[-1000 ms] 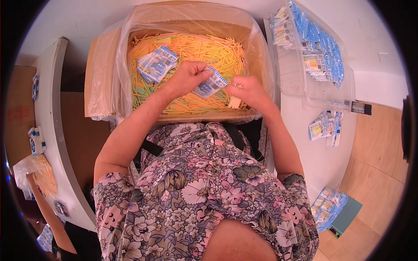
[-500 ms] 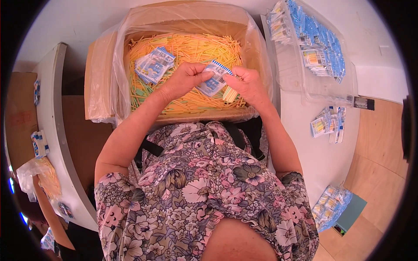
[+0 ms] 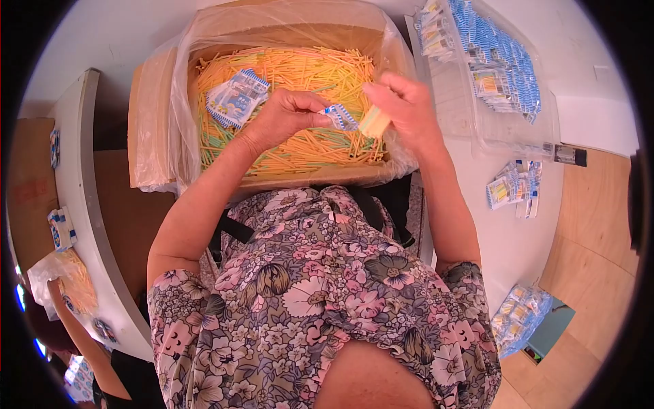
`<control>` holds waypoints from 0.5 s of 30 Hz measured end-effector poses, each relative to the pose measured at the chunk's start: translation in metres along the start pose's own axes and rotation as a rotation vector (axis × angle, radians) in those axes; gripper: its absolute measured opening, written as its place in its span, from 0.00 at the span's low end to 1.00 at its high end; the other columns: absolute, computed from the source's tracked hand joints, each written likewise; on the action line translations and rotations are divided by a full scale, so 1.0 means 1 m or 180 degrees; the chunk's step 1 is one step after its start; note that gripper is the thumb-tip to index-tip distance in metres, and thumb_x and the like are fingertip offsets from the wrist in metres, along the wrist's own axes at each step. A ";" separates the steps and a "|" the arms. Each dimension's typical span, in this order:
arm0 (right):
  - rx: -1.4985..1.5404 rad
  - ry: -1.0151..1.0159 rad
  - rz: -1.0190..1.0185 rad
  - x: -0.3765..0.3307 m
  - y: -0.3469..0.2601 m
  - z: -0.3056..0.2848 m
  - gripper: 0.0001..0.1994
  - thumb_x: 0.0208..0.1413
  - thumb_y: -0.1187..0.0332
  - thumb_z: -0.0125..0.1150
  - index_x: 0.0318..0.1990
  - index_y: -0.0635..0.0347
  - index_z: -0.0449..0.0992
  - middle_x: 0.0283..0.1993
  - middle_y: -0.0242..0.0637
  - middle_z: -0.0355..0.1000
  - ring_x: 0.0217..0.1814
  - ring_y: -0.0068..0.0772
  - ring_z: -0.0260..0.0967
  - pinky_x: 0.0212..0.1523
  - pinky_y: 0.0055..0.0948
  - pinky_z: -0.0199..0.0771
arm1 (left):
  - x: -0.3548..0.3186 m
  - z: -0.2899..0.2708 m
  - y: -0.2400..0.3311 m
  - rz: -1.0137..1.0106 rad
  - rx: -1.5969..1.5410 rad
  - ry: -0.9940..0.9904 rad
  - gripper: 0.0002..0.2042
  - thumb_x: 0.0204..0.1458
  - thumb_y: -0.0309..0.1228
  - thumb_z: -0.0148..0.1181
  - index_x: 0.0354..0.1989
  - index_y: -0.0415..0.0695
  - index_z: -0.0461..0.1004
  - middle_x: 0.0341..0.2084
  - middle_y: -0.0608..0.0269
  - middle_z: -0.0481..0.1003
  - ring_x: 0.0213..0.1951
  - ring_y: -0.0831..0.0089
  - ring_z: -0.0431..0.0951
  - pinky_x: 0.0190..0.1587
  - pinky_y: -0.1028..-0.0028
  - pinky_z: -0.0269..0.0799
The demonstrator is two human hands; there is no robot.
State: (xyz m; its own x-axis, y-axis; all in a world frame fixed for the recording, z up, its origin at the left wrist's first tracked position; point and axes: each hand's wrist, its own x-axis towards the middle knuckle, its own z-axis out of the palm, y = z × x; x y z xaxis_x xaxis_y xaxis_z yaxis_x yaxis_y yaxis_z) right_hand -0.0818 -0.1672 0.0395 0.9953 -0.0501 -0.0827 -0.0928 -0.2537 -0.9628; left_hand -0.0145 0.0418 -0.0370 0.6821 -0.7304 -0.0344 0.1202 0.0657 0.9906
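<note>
My left hand (image 3: 291, 114) pinches a small clear packet with blue-striped edges (image 3: 341, 117) over the box. Just right of it, my right hand (image 3: 407, 108) grips a short bundle of yellow and green sticks (image 3: 374, 123), whose ends stick out toward the packet; packet and bundle are apart. Beneath both hands lies a heap of thin orange, yellow and green sticks (image 3: 293, 146) in a cardboard box (image 3: 155, 129) lined with clear plastic. On the heap, left of my left hand, rests a small pile of flat blue and white packets (image 3: 238, 101).
A clear plastic bin (image 3: 458, 102) at the upper right holds rows of filled packets (image 3: 501, 61). Several filled packets (image 3: 512, 185) lie on the white table (image 3: 477, 232). A bag of packets (image 3: 521, 317) sits lower right. Another person's arm (image 3: 85, 337) reaches to a plastic bag at left.
My right hand has drawn away from the packet to the right, with the stick bundle now showing clearly in it. The packet in my left hand has tipped and looks smaller.
</note>
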 end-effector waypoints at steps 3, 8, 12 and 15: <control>-0.0430 -0.0032 -0.0306 0.010 0.008 0.008 0.13 0.53 0.67 0.61 0.21 0.61 0.68 0.20 0.20 0.59 0.23 0.10 0.52 0.21 0.18 0.53 | 0.002 0.002 0.001 0.0081 0.0042 -0.0255 0.07 0.47 0.22 0.63 0.36 0.38 0.79 0.33 0.65 0.78 0.36 0.82 0.74 0.41 0.80 0.70; -0.1218 0.0123 -0.0669 0.011 0.003 0.021 0.14 0.54 0.65 0.60 0.21 0.63 0.67 0.18 0.23 0.59 0.22 0.13 0.53 0.22 0.20 0.54 | 0.002 0.001 -0.001 0.0105 0.0052 -0.0449 0.06 0.48 0.23 0.62 0.35 0.37 0.79 0.31 0.67 0.78 0.34 0.83 0.73 0.40 0.80 0.70; -0.1766 -0.0015 -0.1016 0.004 -0.006 0.030 0.12 0.54 0.64 0.60 0.26 0.63 0.68 0.19 0.26 0.59 0.23 0.16 0.55 0.24 0.21 0.57 | -0.004 0.001 0.007 -0.0246 0.0240 -0.0312 0.06 0.50 0.25 0.61 0.34 0.37 0.79 0.28 0.71 0.77 0.33 0.85 0.71 0.39 0.80 0.69; -0.0794 0.0179 -0.0814 -0.003 -0.003 0.024 0.12 0.53 0.64 0.62 0.31 0.63 0.69 0.21 0.30 0.61 0.25 0.18 0.57 0.25 0.21 0.59 | -0.004 0.000 -0.003 -0.0227 0.0124 -0.0293 0.06 0.51 0.26 0.60 0.34 0.37 0.79 0.25 0.74 0.75 0.32 0.87 0.68 0.38 0.81 0.68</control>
State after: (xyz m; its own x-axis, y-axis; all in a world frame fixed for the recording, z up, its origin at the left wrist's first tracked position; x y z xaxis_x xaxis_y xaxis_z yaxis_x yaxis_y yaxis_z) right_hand -0.0842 -0.1433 0.0363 0.9848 -0.0059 0.1736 0.1482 -0.4925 -0.8576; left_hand -0.0174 0.0448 -0.0404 0.6034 -0.7918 -0.0944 0.1367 -0.0139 0.9905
